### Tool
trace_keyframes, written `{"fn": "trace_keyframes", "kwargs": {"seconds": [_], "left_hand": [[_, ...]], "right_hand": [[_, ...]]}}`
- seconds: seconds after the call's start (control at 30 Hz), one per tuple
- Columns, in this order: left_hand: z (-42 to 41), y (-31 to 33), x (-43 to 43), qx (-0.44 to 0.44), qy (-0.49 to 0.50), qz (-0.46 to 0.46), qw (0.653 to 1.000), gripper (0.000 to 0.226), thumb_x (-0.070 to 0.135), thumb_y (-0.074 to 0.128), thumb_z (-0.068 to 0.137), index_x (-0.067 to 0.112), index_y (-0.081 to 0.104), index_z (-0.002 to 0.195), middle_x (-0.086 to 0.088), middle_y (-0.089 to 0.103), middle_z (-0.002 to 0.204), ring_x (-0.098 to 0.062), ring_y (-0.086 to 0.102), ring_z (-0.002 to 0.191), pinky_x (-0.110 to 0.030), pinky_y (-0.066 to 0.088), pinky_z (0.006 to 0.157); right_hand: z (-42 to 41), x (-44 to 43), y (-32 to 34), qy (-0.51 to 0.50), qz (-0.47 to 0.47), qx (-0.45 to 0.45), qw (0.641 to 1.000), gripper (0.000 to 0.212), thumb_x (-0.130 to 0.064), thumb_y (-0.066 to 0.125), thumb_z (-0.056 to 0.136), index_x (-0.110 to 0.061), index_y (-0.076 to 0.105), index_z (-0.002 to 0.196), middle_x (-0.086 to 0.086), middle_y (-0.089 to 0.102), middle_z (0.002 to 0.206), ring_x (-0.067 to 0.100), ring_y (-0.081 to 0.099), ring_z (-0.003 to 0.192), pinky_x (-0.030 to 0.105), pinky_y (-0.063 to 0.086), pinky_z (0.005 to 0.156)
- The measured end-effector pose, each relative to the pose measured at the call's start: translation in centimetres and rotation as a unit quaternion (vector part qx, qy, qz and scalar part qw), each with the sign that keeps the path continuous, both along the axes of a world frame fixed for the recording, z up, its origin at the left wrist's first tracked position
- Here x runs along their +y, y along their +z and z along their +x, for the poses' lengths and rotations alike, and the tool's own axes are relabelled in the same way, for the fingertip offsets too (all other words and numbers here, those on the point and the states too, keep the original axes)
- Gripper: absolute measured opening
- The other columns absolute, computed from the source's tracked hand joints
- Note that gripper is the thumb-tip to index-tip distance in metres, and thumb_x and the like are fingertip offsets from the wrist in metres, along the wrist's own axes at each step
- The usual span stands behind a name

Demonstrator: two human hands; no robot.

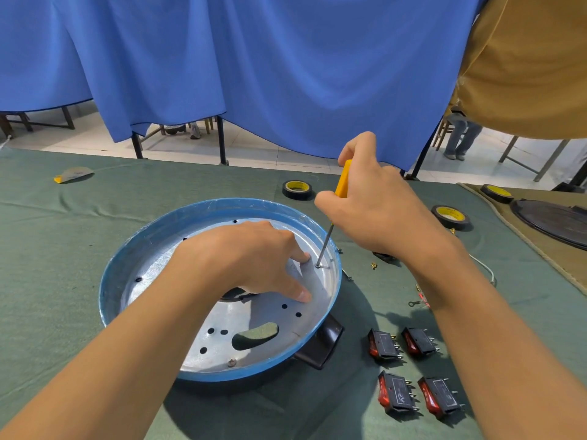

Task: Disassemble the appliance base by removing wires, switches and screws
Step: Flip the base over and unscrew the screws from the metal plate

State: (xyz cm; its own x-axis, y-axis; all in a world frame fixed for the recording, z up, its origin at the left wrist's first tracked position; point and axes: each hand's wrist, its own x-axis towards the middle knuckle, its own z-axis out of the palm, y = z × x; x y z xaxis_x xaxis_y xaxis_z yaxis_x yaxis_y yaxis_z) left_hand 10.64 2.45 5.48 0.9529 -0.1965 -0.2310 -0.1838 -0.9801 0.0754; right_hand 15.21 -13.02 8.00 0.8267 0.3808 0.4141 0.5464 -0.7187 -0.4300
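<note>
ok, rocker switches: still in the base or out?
Out. Four rocker switches lie loose on the green cloth to the right of the blue base, terminals exposed. Cannot tell whether any others remain mounted.

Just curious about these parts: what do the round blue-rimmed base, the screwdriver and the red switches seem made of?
The base looks like thin sheet metal: a dull silvery floor with punched holes, and a rim coated blue. The screwdriver has a glossy yellow handle, probably plastic, and a grey, steel-looking shaft. The switches seem to be black plastic with translucent red rockers and small metal pins.
</note>
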Motion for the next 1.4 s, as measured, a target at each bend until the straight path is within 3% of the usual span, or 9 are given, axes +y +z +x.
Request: {"fn": "trace_keyframes", "kwargs": {"seconds": [0.27, 0.33, 0.5, 0.73, 0.83, 0.93, 1.1, 1.23, 1.4], "left_hand": [[-0.1, 0.2, 0.0, 0.002, 0.003, 0.000, 1.000, 0.065, 0.070, 0.054, 0.082, 0.050, 0.036, 0.142, 0.009, 0.053, 0.131, -0.011, 0.040, 0.099, -0.028, 0.034, 0.081], [-0.1, 0.2, -0.1, 0.004, 0.004, -0.001, 1.000, 0.065, 0.069, 0.054, 0.082, 0.050, 0.037, 0.142, 0.009, 0.053, 0.131, -0.012, 0.040, 0.098, -0.028, 0.033, 0.080], [-0.1, 0.2, -0.1, 0.007, 0.004, 0.000, 1.000, 0.065, 0.069, 0.055, 0.082, 0.050, 0.036, 0.142, 0.009, 0.053, 0.132, -0.011, 0.039, 0.098, -0.028, 0.032, 0.079], [-0.2, 0.2, -0.1, 0.003, 0.009, -0.006, 1.000, 0.065, 0.069, 0.055, 0.081, 0.051, 0.037, 0.141, 0.011, 0.052, 0.117, -0.011, 0.041, 0.096, -0.027, 0.032, 0.076], [-0.2, 0.2, -0.2, 0.002, 0.010, -0.004, 1.000, 0.064, 0.069, 0.055, 0.082, 0.051, 0.038, 0.141, 0.009, 0.051, 0.113, -0.012, 0.040, 0.096, -0.027, 0.032, 0.075], [-0.1, 0.3, -0.2, 0.000, 0.011, -0.004, 1.000, 0.065, 0.069, 0.055, 0.081, 0.051, 0.038, 0.141, 0.009, 0.051, 0.113, -0.013, 0.040, 0.095, -0.028, 0.032, 0.077], [-0.1, 0.2, 0.0, -0.001, 0.006, -0.002, 1.000, 0.065, 0.070, 0.055, 0.081, 0.051, 0.037, 0.141, 0.008, 0.055, 0.126, -0.012, 0.040, 0.097, -0.029, 0.033, 0.080], [0.0, 0.1, 0.1, 0.001, 0.008, 0.000, 1.000, 0.066, 0.070, 0.055, 0.081, 0.051, 0.037, 0.141, 0.007, 0.054, 0.127, -0.013, 0.040, 0.098, -0.029, 0.033, 0.080], [0.2, 0.0, 0.1, 0.000, 0.002, 0.000, 1.000, 0.067, 0.071, 0.055, 0.080, 0.051, 0.037, 0.141, 0.008, 0.055, 0.128, -0.013, 0.042, 0.098, -0.029, 0.034, 0.079]], "right_hand": [[0.1, 0.3, -0.6, 0.030, -0.042, -0.107, 0.993, 0.022, -0.036, 0.049, 0.098, -0.020, 0.035, 0.099, 0.001, 0.048, 0.063, 0.031, 0.051, 0.062, 0.043, 0.045, 0.056], [0.1, 0.1, -0.4, 0.043, -0.043, -0.101, 0.993, 0.016, -0.026, 0.049, 0.097, -0.018, 0.036, 0.099, 0.004, 0.049, 0.064, 0.034, 0.052, 0.063, 0.049, 0.048, 0.058], [0.0, 0.0, -0.1, 0.033, -0.032, -0.045, 0.998, 0.021, -0.023, 0.048, 0.089, -0.019, 0.031, 0.101, 0.005, 0.047, 0.062, 0.034, 0.051, 0.062, 0.043, 0.044, 0.056], [0.3, -0.2, -0.2, -0.031, -0.025, -0.099, 0.994, 0.022, -0.040, 0.052, 0.093, -0.019, 0.047, 0.090, 0.003, 0.055, 0.072, 0.031, 0.054, 0.076, 0.042, 0.048, 0.067], [0.2, 0.1, -0.1, 0.002, -0.016, -0.071, 0.997, 0.016, -0.031, 0.052, 0.093, -0.018, 0.043, 0.096, 0.005, 0.054, 0.071, 0.032, 0.055, 0.073, 0.046, 0.050, 0.065], [0.1, 0.0, 0.0, 0.015, -0.017, -0.043, 0.999, 0.017, -0.027, 0.050, 0.090, -0.018, 0.037, 0.097, 0.006, 0.054, 0.067, 0.032, 0.056, 0.068, 0.042, 0.046, 0.058], [0.1, 0.0, 0.0, -0.025, -0.036, -0.054, 0.998, 0.035, -0.048, 0.050, 0.095, -0.016, 0.041, 0.086, 0.004, 0.047, 0.070, 0.029, 0.048, 0.072, 0.038, 0.035, 0.058], [-0.1, 0.0, 0.3, 0.001, -0.015, -0.031, 0.999, 0.018, -0.028, 0.052, 0.090, -0.015, 0.041, 0.097, 0.007, 0.056, 0.072, 0.030, 0.054, 0.073, 0.042, 0.046, 0.061], [-0.4, -0.2, 0.5, 0.018, -0.035, -0.026, 0.999, 0.017, -0.029, 0.050, 0.092, -0.018, 0.038, 0.097, 0.006, 0.053, 0.068, 0.031, 0.054, 0.069, 0.041, 0.045, 0.058]]}}
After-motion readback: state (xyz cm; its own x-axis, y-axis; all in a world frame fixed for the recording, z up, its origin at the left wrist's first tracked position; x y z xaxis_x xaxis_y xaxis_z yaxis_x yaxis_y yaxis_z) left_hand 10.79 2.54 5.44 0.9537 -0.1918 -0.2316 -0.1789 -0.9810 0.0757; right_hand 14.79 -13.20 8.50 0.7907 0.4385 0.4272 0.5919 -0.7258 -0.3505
